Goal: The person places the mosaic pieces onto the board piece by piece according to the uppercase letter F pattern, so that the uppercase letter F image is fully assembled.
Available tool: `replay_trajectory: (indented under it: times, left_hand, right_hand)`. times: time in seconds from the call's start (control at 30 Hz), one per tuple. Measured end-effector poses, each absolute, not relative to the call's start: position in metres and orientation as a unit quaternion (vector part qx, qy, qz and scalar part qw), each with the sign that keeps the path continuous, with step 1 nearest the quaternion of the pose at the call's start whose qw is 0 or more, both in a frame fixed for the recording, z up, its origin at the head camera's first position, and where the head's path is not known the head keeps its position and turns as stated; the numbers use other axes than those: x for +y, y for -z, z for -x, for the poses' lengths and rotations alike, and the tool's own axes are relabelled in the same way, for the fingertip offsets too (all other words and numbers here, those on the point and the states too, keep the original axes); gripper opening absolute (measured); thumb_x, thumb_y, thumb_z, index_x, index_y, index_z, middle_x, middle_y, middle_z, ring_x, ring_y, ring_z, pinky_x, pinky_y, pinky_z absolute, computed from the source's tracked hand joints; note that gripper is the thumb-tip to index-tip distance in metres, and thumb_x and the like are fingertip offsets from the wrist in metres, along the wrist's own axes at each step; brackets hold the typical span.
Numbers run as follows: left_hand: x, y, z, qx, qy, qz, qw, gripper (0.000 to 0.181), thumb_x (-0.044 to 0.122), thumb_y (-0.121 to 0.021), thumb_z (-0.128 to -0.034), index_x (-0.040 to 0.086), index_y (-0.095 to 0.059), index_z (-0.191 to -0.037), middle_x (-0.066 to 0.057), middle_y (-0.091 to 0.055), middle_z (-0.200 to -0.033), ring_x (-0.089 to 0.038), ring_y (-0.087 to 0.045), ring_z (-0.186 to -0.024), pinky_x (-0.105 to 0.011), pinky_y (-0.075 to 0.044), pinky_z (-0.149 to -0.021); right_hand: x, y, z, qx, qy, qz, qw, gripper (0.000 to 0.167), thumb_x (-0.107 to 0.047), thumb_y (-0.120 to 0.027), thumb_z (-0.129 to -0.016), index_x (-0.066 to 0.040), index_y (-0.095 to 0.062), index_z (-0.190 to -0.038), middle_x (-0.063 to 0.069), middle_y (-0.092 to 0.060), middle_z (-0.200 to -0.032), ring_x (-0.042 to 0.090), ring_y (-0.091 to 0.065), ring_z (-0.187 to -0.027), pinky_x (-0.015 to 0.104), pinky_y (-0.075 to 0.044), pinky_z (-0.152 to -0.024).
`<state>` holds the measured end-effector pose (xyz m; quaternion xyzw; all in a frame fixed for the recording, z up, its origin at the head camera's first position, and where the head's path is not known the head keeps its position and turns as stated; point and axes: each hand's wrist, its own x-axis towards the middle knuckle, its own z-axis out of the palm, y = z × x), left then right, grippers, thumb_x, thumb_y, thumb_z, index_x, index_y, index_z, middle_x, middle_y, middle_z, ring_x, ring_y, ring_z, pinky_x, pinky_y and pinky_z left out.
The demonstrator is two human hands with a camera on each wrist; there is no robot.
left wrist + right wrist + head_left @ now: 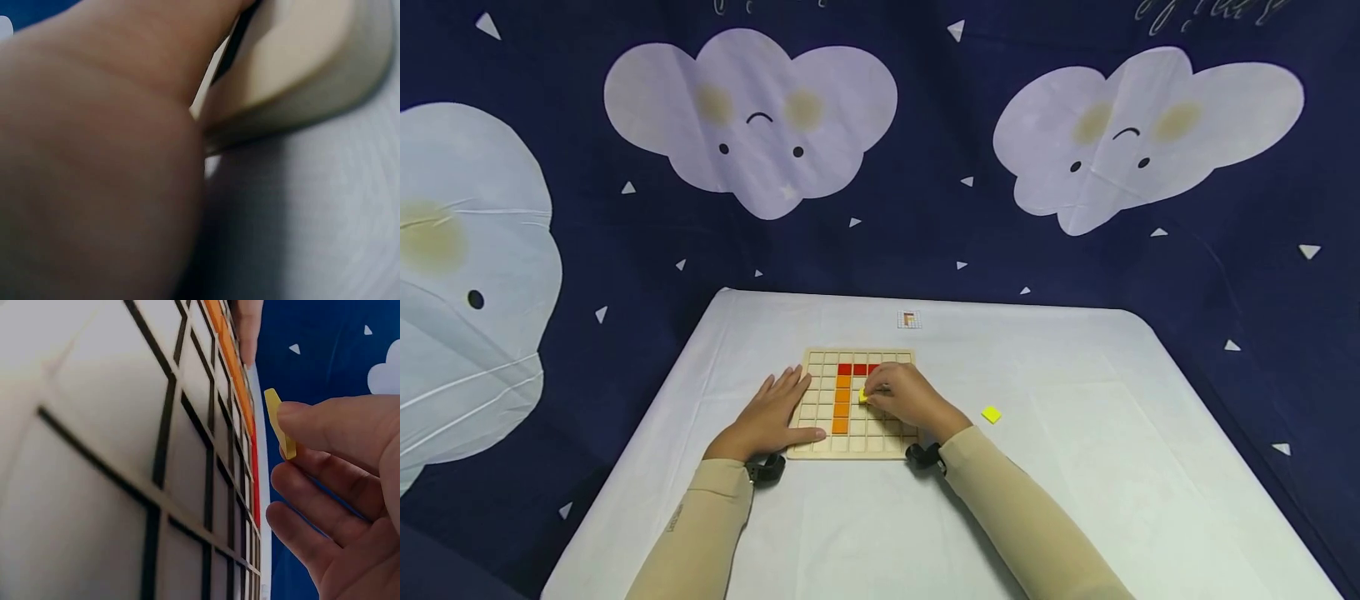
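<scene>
A wooden grid board (880, 450) lies on the white table, its cells framed by raised strips. A row of red tiles (860, 369) runs near its far side, and a column of orange tiles (841, 408) comes down from the row's left end. My right hand (913, 400) pinches a yellow tile (279, 423) between thumb and fingers, just above the board and right of the orange column. With fingers spread, my left hand (767, 421) rests on the board's left edge. In the left wrist view, mostly the blurred hand and the board's corner (294, 94) show.
A loose yellow tile (992, 414) lies on the table (1075, 483) to the right of the board. Behind the board is a small printed pattern card (909, 319). A dark blue cloth with clouds (752, 117) hangs beyond the table's far edge.
</scene>
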<state>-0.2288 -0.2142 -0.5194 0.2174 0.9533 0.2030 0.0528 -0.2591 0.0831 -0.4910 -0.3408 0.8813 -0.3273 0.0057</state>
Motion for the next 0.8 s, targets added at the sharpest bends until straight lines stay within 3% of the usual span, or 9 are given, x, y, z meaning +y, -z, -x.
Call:
replay_trajectory:
  times: [0.3,0.5,0.8]
  left_hand:
    - [-0.219,0.527,0.234,0.956,-0.184,-0.223,0.044,0.121,0.082,-0.065,-0.0841,0.002,-0.026,-0.166,-0.019,-0.014,-0.172,-0.034,-0.009,-0.159,-0.05,-0.003,-0.127]
    - [-0.219,0.525,0.234,0.953,-0.197,-0.226,0.032,0.12,0.078,-0.068,-0.0843,-0.001,-0.029,-0.165,-0.023,-0.017,-0.171,-0.037,-0.012,-0.158,-0.054,-0.004,-0.126]
    - [-0.217,0.524,0.233,0.957,-0.182,-0.218,0.052,0.121,0.08,-0.067,-0.0838,0.001,-0.026,-0.166,-0.019,-0.014,-0.172,-0.034,-0.009,-0.159,-0.051,-0.002,-0.127]
  right_hand:
    - [0.063,0.494,0.265,0.901,0.288,0.323,0.01,0.008,-0.005,-0.082,-0.093,-0.012,-0.082,-0.096,-0.003,-0.073,-0.103,0.014,-0.067,-0.099,0.028,-0.056,-0.087]
    - [0.056,0.491,0.264,0.913,0.261,0.314,-0.001,0.008,-0.004,-0.082,-0.093,-0.011,-0.083,-0.096,-0.002,-0.073,-0.1,0.015,-0.067,-0.097,0.029,-0.057,-0.086]
    - [0.069,0.495,0.253,0.901,0.276,0.336,0.017,0.014,-0.01,-0.079,-0.096,-0.009,-0.081,-0.11,0.004,-0.07,-0.123,0.023,-0.064,-0.117,0.041,-0.049,-0.106]
